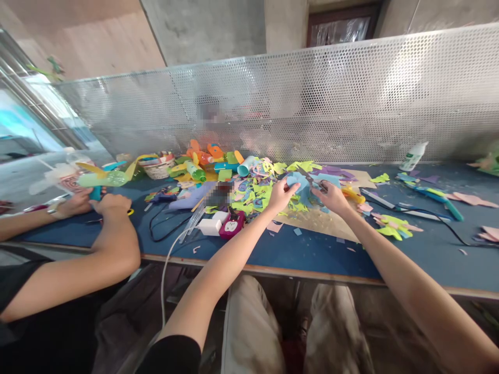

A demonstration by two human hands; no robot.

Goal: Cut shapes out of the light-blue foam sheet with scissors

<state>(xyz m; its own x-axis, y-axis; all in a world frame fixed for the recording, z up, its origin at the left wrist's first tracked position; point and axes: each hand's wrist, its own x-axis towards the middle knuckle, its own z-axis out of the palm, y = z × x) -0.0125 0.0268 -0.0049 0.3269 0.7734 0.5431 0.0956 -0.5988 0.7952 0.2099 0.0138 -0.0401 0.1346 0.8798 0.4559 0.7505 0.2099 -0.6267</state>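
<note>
- The scissors point(310, 179) are in the right hand point(331, 196); their long axis runs from the hand toward 10 o'clock, with the dark blades pointing to the far left.
- The blades meet a light blue foam piece point(297, 183), flat and soft-looking, with a cut edge.
- The left hand point(281, 195) pinches this piece with closed fingers.
- Both are above the blue table point(312, 254), at 12 o'clock from the person, near colourful scraps point(257, 189).
</note>
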